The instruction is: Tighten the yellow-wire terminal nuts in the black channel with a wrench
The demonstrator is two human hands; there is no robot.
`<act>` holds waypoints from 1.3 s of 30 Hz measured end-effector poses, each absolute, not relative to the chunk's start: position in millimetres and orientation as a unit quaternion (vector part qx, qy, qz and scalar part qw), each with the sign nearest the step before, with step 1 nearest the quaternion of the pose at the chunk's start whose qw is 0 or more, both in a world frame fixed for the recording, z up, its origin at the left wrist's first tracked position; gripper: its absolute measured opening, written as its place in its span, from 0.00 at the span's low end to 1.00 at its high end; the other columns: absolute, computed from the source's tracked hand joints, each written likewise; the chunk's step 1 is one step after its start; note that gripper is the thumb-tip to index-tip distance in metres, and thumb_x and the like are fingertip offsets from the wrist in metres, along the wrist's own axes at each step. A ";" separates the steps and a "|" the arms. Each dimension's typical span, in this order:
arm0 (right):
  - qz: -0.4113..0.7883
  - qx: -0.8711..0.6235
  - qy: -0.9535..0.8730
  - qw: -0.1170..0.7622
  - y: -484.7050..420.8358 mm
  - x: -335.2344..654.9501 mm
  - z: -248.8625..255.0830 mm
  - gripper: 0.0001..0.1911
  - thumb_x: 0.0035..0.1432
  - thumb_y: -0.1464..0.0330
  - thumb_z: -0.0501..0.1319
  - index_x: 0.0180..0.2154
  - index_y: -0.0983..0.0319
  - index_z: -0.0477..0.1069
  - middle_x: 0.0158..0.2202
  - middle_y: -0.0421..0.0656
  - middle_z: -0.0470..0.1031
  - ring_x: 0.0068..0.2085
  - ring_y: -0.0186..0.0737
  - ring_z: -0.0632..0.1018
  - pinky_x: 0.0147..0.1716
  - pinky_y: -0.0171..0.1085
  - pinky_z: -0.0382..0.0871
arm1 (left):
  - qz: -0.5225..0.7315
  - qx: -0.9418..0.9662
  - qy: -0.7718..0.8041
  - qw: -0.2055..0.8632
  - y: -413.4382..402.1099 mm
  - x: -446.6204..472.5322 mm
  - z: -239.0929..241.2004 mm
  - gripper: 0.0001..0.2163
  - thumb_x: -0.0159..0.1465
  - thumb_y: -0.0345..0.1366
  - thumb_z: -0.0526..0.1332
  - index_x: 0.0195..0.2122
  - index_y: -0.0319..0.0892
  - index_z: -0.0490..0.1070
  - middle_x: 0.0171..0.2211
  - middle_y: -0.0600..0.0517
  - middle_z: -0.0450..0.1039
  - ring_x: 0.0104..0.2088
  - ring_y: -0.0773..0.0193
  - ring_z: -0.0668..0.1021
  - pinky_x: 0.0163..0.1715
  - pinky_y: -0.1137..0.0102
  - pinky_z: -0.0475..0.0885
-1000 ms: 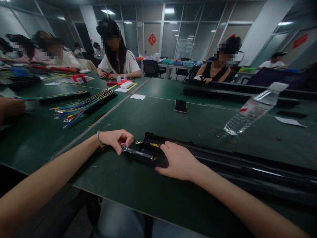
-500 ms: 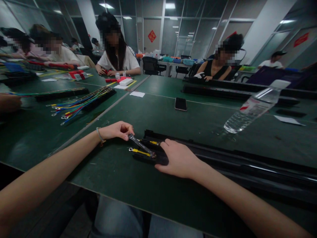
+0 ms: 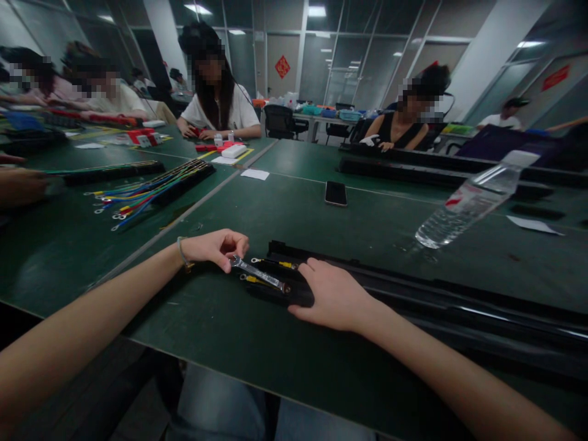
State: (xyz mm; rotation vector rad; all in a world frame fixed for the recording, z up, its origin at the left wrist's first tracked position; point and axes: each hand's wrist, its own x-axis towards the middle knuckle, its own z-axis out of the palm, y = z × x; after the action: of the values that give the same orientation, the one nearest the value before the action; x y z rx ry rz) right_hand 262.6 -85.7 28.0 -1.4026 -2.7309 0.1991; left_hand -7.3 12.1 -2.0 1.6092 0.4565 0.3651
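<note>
Between thumb and fingers my left hand (image 3: 219, 250) pinches one end of a silver wrench (image 3: 257, 272). The wrench's other end lies over a dark fastener at the end of a long black rail-like housing (image 3: 413, 300). My right hand (image 3: 333, 294) is wrapped over that housing just right of the wrench, gripping it against the table. Two short yellow leads with ring terminals stick out of the housing's left end: an upper yellow lead (image 3: 285, 265) and a lower yellow lead (image 3: 252, 279), partly covered by the wrench.
The green table (image 3: 220, 343) carries a phone (image 3: 335, 193) and a water bottle (image 3: 473, 199) beyond the housing. A bundle of coloured cables with ring terminals (image 3: 151, 190) lies at left. Across the table sit co-workers, one near more black housings (image 3: 413, 171).
My left hand has swung its end of the wrench slightly towards me and left, turning it about the fastener. The upper ring terminal now shows. My right hand has stayed put.
</note>
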 end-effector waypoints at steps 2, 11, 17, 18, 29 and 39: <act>0.065 -0.457 -0.887 0.032 -85.7 262.5 27.8 0.27 0.46 0.51 0.56 0.41 0.64 0.65 0.39 0.48 0.67 0.37 0.43 0.70 0.35 0.39 0.65 | 0.147 0.713 0.187 0.660 8.5 -5.4 -0.1 0.16 0.42 0.35 0.71 0.25 0.38 0.64 0.20 0.59 0.57 0.21 0.73 0.60 0.21 0.78 0.57; 0.068 -0.460 -0.885 0.029 -85.7 262.0 28.7 0.27 0.46 0.51 0.56 0.42 0.64 0.64 0.39 0.48 0.67 0.37 0.43 0.70 0.36 0.40 0.65 | 0.098 0.719 0.155 0.670 -4.6 2.7 7.4 0.19 0.39 0.38 0.72 0.22 0.39 0.60 0.20 0.58 0.56 0.20 0.72 0.57 0.20 0.75 0.54; 0.069 -0.460 -0.885 0.029 -85.2 261.5 27.4 0.26 0.46 0.52 0.56 0.42 0.64 0.65 0.39 0.48 0.67 0.38 0.43 0.70 0.37 0.40 0.64 | 0.093 0.721 0.174 0.664 -3.3 1.2 7.0 0.20 0.38 0.40 0.72 0.22 0.39 0.60 0.21 0.58 0.58 0.20 0.72 0.58 0.19 0.75 0.55; 0.069 -0.459 -0.885 0.030 -85.2 261.7 27.2 0.26 0.46 0.52 0.56 0.41 0.64 0.65 0.39 0.48 0.67 0.38 0.43 0.70 0.37 0.40 0.64 | 0.096 0.722 0.177 0.662 -2.2 0.5 6.5 0.20 0.38 0.40 0.72 0.22 0.39 0.61 0.21 0.58 0.58 0.21 0.72 0.59 0.20 0.75 0.55; 0.064 -0.460 -0.885 0.028 -86.0 261.6 28.5 0.26 0.46 0.52 0.56 0.41 0.64 0.65 0.39 0.48 0.67 0.37 0.43 0.70 0.36 0.40 0.65 | 0.174 0.723 0.232 0.627 12.1 -5.8 1.9 0.15 0.43 0.38 0.70 0.25 0.37 0.66 0.21 0.58 0.60 0.22 0.73 0.63 0.22 0.78 0.60; 0.062 -0.458 -0.886 0.030 -85.6 261.2 27.9 0.27 0.46 0.51 0.56 0.41 0.64 0.65 0.39 0.48 0.67 0.37 0.43 0.70 0.36 0.40 0.65 | 0.231 0.721 0.267 0.596 17.8 -8.1 -3.7 0.10 0.47 0.33 0.68 0.29 0.35 0.70 0.21 0.58 0.60 0.24 0.72 0.66 0.25 0.77 0.61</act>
State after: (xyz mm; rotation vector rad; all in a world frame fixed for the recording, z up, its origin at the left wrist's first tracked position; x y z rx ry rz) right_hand 261.2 -85.6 27.9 -1.4126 -2.7314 0.1911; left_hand -8.1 17.8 -3.7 1.6740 0.6190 0.5368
